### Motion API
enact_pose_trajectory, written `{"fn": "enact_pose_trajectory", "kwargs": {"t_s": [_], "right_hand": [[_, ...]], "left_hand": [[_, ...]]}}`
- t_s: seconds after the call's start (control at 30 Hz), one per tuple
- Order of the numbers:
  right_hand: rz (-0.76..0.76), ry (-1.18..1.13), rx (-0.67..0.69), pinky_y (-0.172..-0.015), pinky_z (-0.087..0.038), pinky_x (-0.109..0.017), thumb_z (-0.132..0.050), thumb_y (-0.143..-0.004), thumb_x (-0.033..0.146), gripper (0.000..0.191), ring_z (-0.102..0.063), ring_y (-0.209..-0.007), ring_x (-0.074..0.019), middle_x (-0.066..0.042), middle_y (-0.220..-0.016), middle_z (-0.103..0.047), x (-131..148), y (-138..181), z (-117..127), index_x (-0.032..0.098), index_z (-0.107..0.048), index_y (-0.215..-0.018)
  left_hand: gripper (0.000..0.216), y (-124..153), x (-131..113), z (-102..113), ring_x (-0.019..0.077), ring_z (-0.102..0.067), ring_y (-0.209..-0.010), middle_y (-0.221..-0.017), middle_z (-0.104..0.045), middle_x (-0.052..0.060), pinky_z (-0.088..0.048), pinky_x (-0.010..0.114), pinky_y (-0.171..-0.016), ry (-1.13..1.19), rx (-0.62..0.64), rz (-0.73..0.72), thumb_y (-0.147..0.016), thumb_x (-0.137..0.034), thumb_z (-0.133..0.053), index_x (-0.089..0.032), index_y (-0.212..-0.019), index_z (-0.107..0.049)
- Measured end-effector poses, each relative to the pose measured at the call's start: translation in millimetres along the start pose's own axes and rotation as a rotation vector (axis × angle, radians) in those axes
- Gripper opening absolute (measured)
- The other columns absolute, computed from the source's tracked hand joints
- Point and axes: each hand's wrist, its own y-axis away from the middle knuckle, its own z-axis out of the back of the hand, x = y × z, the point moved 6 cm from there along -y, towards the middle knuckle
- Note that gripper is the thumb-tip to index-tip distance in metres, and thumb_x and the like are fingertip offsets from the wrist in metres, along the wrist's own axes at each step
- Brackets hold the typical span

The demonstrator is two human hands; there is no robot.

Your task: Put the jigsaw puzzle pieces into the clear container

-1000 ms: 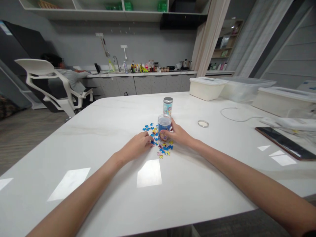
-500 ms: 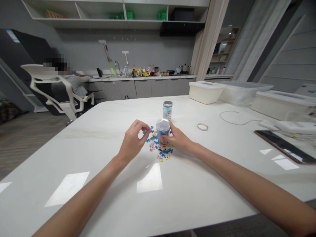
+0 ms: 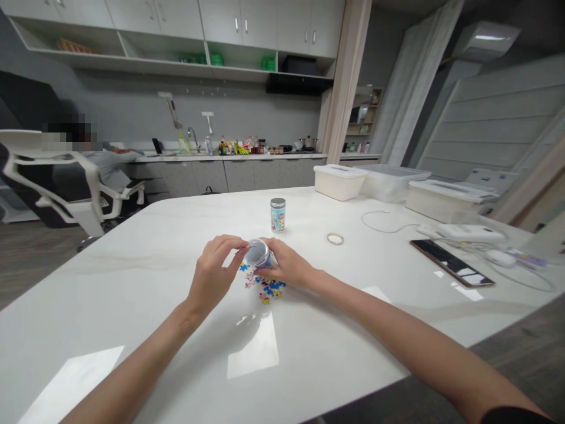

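Observation:
My right hand (image 3: 289, 264) is wrapped around a blue canister (image 3: 266, 257), tilted so its open mouth faces left and toward me. At its rim, my left hand (image 3: 219, 259) is pinched, thumb against fingers, over what appears to be a small puzzle piece, mostly hidden by the fingertips. Loose jigsaw puzzle pieces (image 3: 271, 288) in blue, pink and yellow lie on the white table just below the canister. Behind it stands a second canister (image 3: 278, 218), upright, with a silver lid and a colourful print. A round lid (image 3: 335, 238) rests to the right.
Pale storage boxes (image 3: 338, 184) line the far right of the table (image 3: 168, 235). Nearer on the right are a dark phone (image 3: 450, 262), a white power strip (image 3: 468, 232) and cables. Another person sits in a white chair (image 3: 83, 200) at the left, by the kitchen counter.
The canister has tipped toward my left hand. My left hand has gone from over the pieces to the canister's mouth. The whole view has shifted, with the scene now lower and further left.

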Motion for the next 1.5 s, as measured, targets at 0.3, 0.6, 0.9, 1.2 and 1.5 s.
{"fn": "enact_pose_trajectory", "kwargs": {"t_s": [0.3,0.6,0.9,1.2,1.5], "right_hand": [[0.037,0.092,0.018,-0.094,-0.045,-0.038,-0.073,-0.078,0.042,0.060,-0.058,-0.106,-0.0251,-0.011,-0.121,-0.061,3,-6,-5,0.018,-0.047,-0.127],[0.027,0.135,0.047,-0.093,-0.044,-0.039,-0.072,-0.079,0.045,0.060,-0.058,-0.105,-0.0253,-0.010,-0.118,-0.061,3,-9,-6,0.019,-0.047,-0.126],[-0.049,0.029,0.016,-0.097,-0.043,-0.040,-0.074,-0.076,0.044,0.062,-0.057,-0.111,-0.0259,-0.011,-0.121,-0.061,-5,-8,-5,0.019,-0.048,-0.126],[-0.353,0.053,-0.046,-0.082,-0.047,-0.037,-0.064,-0.082,0.050,0.048,-0.061,-0.091,-0.0238,-0.010,-0.104,-0.065,-41,3,6,0.016,-0.052,-0.113],[-0.471,0.145,-0.117,-0.085,-0.045,-0.037,-0.060,-0.085,0.047,0.047,-0.061,-0.100,-0.0253,-0.014,-0.111,-0.064,-55,9,18,0.015,-0.047,-0.118]], "left_hand": [[0.013,2,9,-10,0.0198,-0.065,-0.082,-0.088,-0.071,0.003,-0.046,0.033,-0.074,-0.004,0.157,-0.039,-0.091,-0.026,-0.051,-0.023,-0.086,-0.062],[0.014,2,12,-11,0.0213,-0.066,-0.080,-0.084,-0.071,0.003,-0.045,0.034,-0.073,-0.024,0.117,-0.053,-0.091,-0.030,-0.051,-0.024,-0.085,-0.062],[0.020,2,12,-16,0.0233,-0.065,-0.086,-0.087,-0.072,0.005,-0.046,0.036,-0.078,-0.008,0.206,0.018,-0.091,-0.033,-0.048,-0.024,-0.094,-0.064],[0.013,21,31,-40,0.0206,-0.060,-0.074,-0.079,-0.063,0.004,-0.045,0.033,-0.071,-0.057,0.548,0.263,-0.083,-0.024,-0.042,-0.020,-0.080,-0.054],[0.018,56,48,-64,0.0215,-0.060,-0.078,-0.085,-0.065,0.007,-0.046,0.032,-0.071,0.124,0.938,0.414,-0.079,-0.034,-0.048,-0.019,-0.078,-0.058]]}}
